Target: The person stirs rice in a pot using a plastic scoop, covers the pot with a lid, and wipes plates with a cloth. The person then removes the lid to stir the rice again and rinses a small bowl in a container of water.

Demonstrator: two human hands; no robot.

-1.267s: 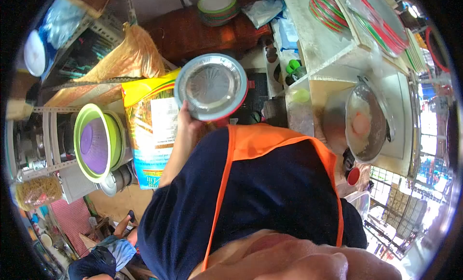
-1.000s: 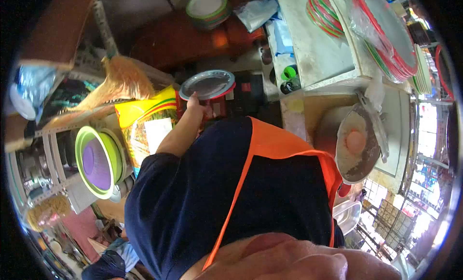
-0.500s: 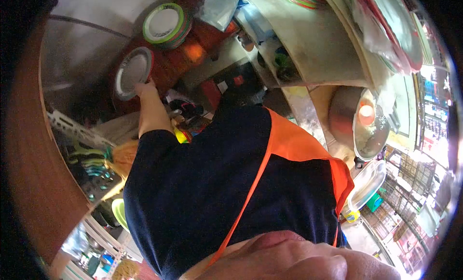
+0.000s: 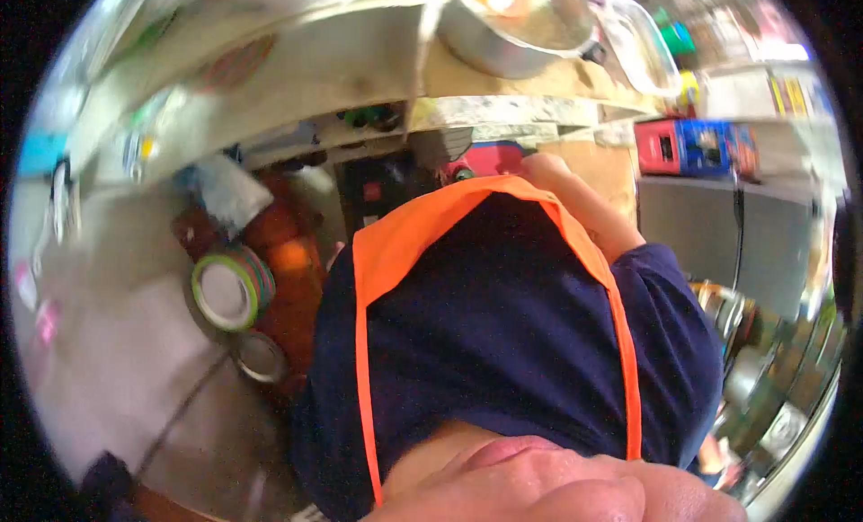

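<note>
My right hand (image 4: pixel 544 170) reaches forward past the apron bib, its fingers curled. It is beside a red object (image 4: pixel 493 158) whose kind I cannot make out, and the apron edge partly hides what the fingers hold. A dark grey rounded thing (image 4: pixel 442 149) is just left of the red one. Of my left hand (image 4: pixel 335 252), only a small sliver shows past the sleeve; the fingers are hidden. On the reddish-brown table at left lies a grey-white plate (image 4: pixel 261 356), next to a stack of green-rimmed plates (image 4: pixel 225 293).
A large metal pot (image 4: pixel 517 46) stands at the top on a wooden surface, with a clear plastic tray (image 4: pixel 638 46) to its right. A plastic bag (image 4: pixel 232 194) lies beyond the plate stack. A red and blue box (image 4: pixel 692 147) sits on a grey cabinet (image 4: pixel 688 221) at right.
My view and body have turned right. The grey-white plate, held in my left hand before, now lies by the stack. My right arm has come into view, reaching forward.
</note>
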